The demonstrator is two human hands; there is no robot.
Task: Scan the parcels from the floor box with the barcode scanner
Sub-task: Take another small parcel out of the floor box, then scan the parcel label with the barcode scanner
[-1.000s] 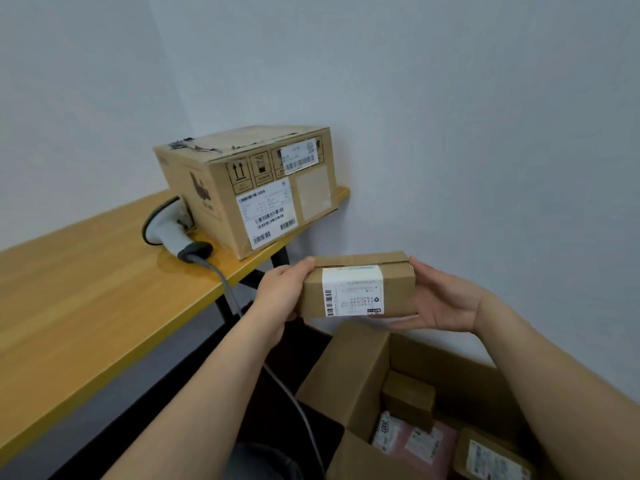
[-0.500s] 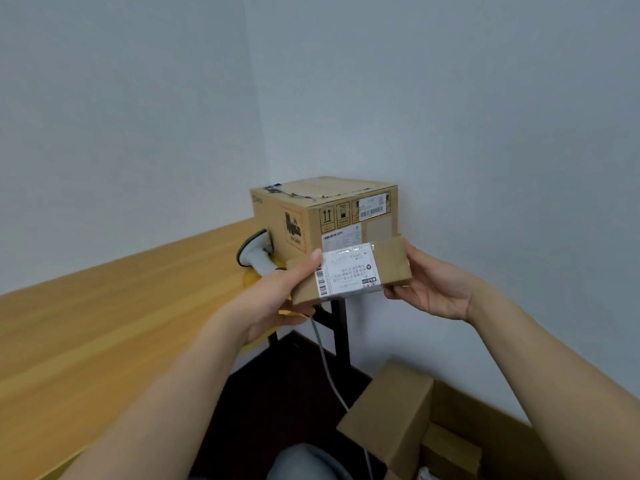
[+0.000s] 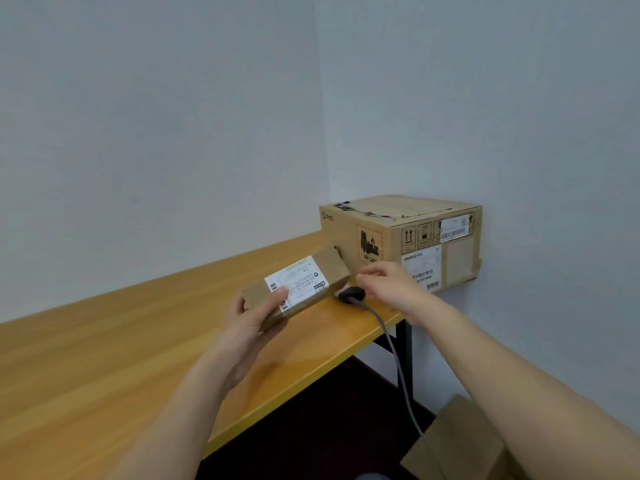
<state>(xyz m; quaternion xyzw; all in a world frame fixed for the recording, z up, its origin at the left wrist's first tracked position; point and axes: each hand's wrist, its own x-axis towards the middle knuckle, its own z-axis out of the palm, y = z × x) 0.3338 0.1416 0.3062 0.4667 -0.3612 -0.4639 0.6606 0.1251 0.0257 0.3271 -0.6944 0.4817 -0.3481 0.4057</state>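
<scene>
My left hand grips a small brown parcel by its near end, holding it above the wooden table. Its white label with barcodes faces up. The barcode scanner lies on the table just right of the parcel; only its dark handle end and grey cable show, the head is hidden behind the parcel. My right hand hovers over the scanner's handle with fingers apart, holding nothing. A flap of the floor box shows at the bottom right.
A large cardboard box with shipping labels stands on the table's far right corner against the wall. The table edge runs diagonally; the black table leg and dark floor lie beyond it. Pale walls meet in a corner behind.
The parcel went from both hands over the floor box to my left hand alone, over the table. My right hand let go and moved to the scanner. The view swung up and left.
</scene>
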